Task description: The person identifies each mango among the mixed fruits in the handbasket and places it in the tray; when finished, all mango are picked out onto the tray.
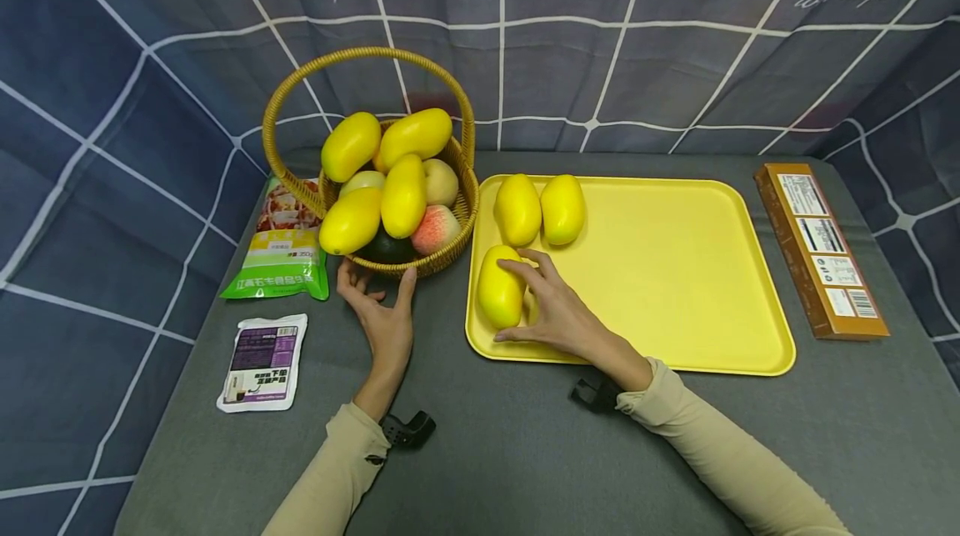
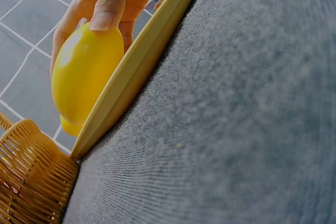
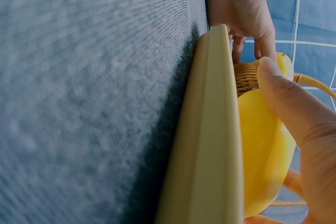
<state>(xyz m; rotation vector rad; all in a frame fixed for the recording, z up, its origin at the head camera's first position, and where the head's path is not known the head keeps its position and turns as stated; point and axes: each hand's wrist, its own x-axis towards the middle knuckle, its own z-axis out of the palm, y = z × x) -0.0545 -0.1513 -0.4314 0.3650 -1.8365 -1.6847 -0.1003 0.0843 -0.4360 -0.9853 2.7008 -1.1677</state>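
My right hand (image 1: 558, 307) holds a yellow mango (image 1: 500, 288) at the front left of the yellow tray (image 1: 675, 269), thumb on its near end and fingers over its far end. In the right wrist view the thumb (image 3: 294, 103) presses along the mango (image 3: 260, 145). Two more mangoes (image 1: 517, 209) lie side by side at the tray's back left. My left hand (image 1: 386, 328) is at the front of the wicker basket (image 1: 450, 257), thumb and fingers spread against its lower side. Several mangoes (image 1: 403, 196), a peach (image 1: 437, 229) and a dark green fruit (image 1: 386, 247) fill the basket.
Left of the basket lies a green and yellow food bag (image 1: 281, 248), with a white and purple pouch (image 1: 262, 363) in front of it. A long brown box (image 1: 821, 252) lies right of the tray. A checked cloth (image 1: 555, 69) hangs behind the table.
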